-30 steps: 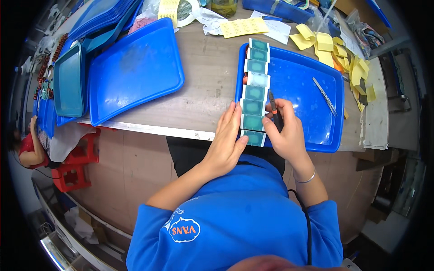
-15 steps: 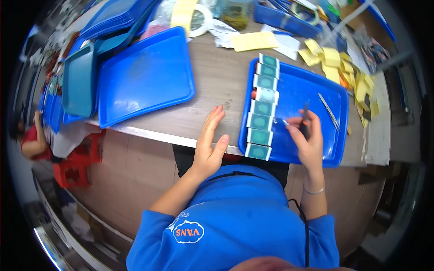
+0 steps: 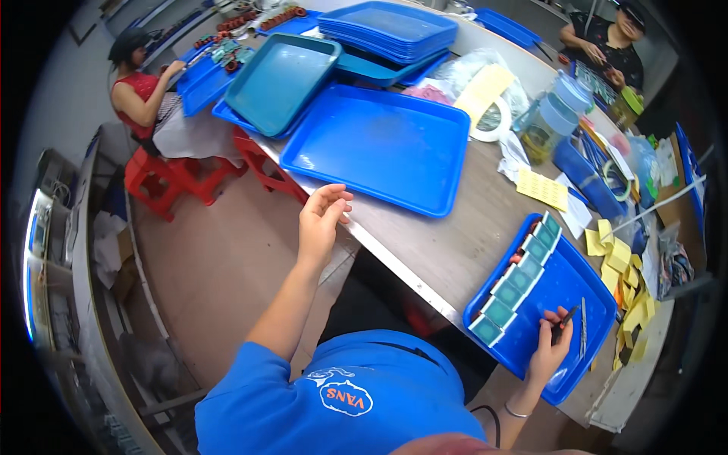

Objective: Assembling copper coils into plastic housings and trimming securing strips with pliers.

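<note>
My right hand (image 3: pixel 550 350) is over a blue tray (image 3: pixel 560 396), its fingers closed on a slim dark tool (image 3: pixel 567 317) whose exact kind I cannot make out. Along the tray's left side runs a row of several green square pieces with white edges (image 3: pixel 518 279), with bits of red showing beside them. A thin metal tool, like tweezers (image 3: pixel 583 334), lies in the tray to the right of that hand. My left hand (image 3: pixel 321 227) hangs by the table's front edge, just below a larger blue tray (image 3: pixel 379 144). Its fingers are loosely bent, with nothing in them.
Stacked blue trays (image 3: pixel 390 30) and a teal tray (image 3: pixel 284 83) stand at the back left. Jars (image 3: pixel 557 114), a tape roll (image 3: pixel 494 121) and yellow paper strips (image 3: pixel 629 280) lie along the far and right sides. One person sits at left (image 3: pixel 140 91), another at the back right (image 3: pixel 607 57).
The view has swung left, bringing both people and the tray stack into sight. My left hand has moved away from the tray of green pieces toward the larger tray. The dark tool stays in my right hand.
</note>
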Tool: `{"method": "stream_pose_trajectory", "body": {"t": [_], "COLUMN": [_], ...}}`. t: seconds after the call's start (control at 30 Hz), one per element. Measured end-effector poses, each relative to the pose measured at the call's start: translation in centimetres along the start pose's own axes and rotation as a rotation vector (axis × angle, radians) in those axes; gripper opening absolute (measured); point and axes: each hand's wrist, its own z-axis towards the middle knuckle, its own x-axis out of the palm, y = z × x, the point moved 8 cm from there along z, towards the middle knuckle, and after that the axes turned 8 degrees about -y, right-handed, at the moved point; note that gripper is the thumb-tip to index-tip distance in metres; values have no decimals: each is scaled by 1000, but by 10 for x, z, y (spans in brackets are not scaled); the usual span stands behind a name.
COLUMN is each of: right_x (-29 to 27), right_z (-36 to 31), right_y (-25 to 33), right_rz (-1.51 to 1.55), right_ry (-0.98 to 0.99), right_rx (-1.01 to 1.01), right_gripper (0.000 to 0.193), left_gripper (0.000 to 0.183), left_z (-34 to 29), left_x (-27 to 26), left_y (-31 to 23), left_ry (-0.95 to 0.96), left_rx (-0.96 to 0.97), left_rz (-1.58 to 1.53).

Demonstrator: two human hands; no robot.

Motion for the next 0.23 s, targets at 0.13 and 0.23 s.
{"method": "stream_pose_trajectory", "body": {"t": [0.13, 0.23], "right_x": [5, 5], "right_z": [-1, -1], "right_y": [4, 1], "right_rz": [-23, -9], "right_ry": [27, 44], "right_rx": [-47, -62], "right_gripper": [35, 36], "left_gripper": [32, 41], "left_z": [21, 46], "left_x": [-36, -70], "left_y": [13, 17], "left_ry": [-113, -246], "left_rx": [-82, -79], "left_rz": [-16, -47]}}
